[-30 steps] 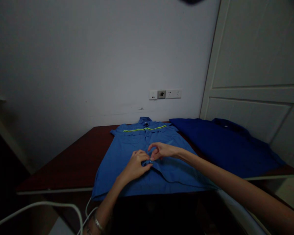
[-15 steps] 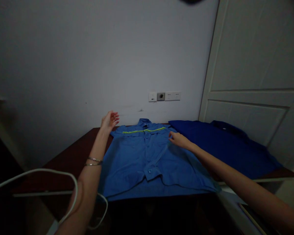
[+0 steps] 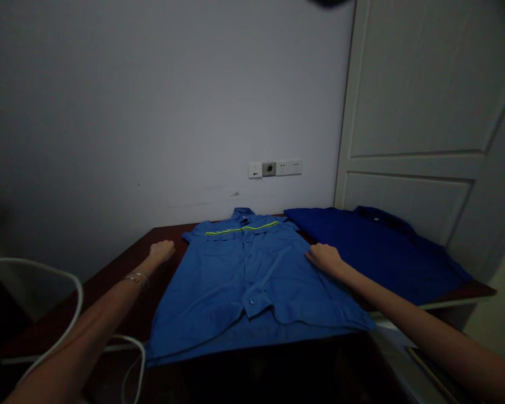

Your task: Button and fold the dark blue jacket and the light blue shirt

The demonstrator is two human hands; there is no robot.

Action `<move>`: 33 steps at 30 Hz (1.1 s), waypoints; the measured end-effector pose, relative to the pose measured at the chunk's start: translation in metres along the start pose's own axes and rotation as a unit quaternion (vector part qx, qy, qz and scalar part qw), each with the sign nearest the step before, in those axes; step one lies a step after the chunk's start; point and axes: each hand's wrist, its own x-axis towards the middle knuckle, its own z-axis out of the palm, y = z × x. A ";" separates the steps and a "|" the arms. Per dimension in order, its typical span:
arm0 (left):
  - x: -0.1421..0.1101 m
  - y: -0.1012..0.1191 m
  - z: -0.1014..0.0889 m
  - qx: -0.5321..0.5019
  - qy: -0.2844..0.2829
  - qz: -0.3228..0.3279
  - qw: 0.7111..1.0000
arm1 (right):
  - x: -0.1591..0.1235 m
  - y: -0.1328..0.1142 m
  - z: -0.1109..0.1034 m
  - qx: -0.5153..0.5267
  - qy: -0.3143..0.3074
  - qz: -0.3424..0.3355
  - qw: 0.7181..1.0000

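A blue work shirt (image 3: 219, 280) with a yellow-green chest stripe lies front up, collar toward the wall, its hem at the table's near edge. Left of it, my left hand (image 3: 163, 251) is curled into a fist above the dark red table (image 3: 126, 275), apart from the cloth; nothing shows in it. My right hand (image 3: 325, 258) is at the shirt's right side, fingers curled down against the fabric. Whether cloth is pinched there is hidden. A darker blue garment (image 3: 370, 252) lies spread to the right, beside my right hand.
A white cable (image 3: 78, 292) loops across my left forearm. Wall sockets (image 3: 288, 168) sit above the table's back edge. A pale panelled door (image 3: 408, 129) stands behind the dark garment. Low at the right are a light surface and a dark flat object (image 3: 437, 373) under my right forearm.
My left hand has dropped and moved left, closing from loosely spread fingers to a fist. My right hand has shifted slightly right and nearer along the shirt's side. The view has shifted slightly.
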 end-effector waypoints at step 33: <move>-0.065 -0.018 0.039 0.221 -0.031 0.114 0.968 | -0.014 0.017 0.021 -0.121 0.060 -0.005 0.991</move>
